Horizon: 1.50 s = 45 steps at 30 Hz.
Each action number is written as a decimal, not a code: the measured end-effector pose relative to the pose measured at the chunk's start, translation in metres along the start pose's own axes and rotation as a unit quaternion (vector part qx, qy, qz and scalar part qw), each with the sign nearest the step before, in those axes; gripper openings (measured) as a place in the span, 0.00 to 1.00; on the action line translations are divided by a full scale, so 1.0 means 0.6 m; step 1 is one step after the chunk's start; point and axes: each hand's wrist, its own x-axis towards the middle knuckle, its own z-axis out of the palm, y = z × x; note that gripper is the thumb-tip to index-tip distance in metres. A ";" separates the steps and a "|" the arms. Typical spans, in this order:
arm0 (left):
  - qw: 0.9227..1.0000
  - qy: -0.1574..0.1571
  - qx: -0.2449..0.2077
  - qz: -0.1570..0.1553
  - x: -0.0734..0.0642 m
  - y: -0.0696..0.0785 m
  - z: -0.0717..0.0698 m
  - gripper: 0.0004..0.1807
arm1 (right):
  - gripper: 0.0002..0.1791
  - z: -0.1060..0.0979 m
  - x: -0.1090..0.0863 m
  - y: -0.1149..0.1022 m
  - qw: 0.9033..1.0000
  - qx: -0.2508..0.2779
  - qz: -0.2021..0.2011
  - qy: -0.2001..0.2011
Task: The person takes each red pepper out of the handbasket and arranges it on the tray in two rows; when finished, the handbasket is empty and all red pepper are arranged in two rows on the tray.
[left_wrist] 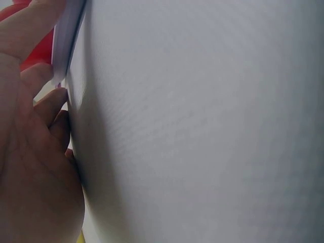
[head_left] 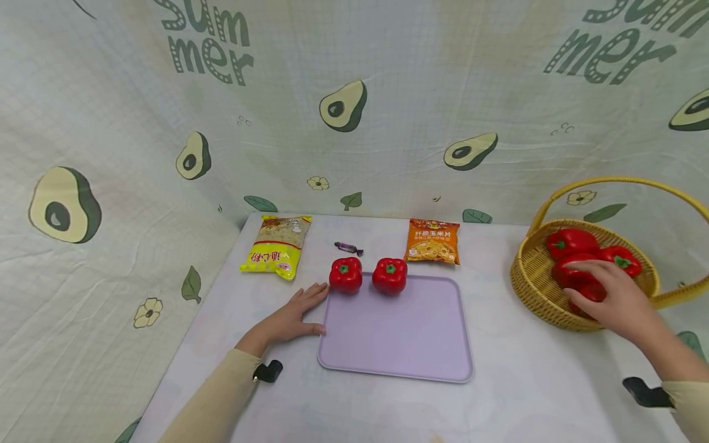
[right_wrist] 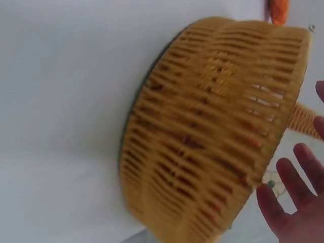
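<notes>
My left hand [head_left: 292, 315] rests on the table with fingers spread, its thumb and fingertips against the left edge of a lilac tray [head_left: 396, 332]. On the tray's far side stand two red bell peppers, one at the corner [head_left: 346, 275] and another bell pepper [head_left: 390, 276] to its right. At the right, my right hand [head_left: 623, 301] reaches over a yellow woven basket [head_left: 545, 307] holding several red bell peppers [head_left: 573, 243]. Its fingers are spread above the peppers, partly hiding them. From the right wrist, the fingers [right_wrist: 296, 177] look apart beside the basket's rim.
Behind the tray lie a yellow food bag [head_left: 277, 246], a small purple wrapped candy [head_left: 349, 248] and an orange snack bag [head_left: 433, 242]. The basket's tall handle [head_left: 626, 179] arches over it. A printed cloth [head_left: 399, 123] hangs behind the table.
</notes>
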 end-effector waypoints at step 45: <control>1.000 0.004 -0.002 0.003 0.001 -0.003 0.003 0.54 | 0.39 0.000 0.016 0.003 0.990 -0.047 0.038 -0.128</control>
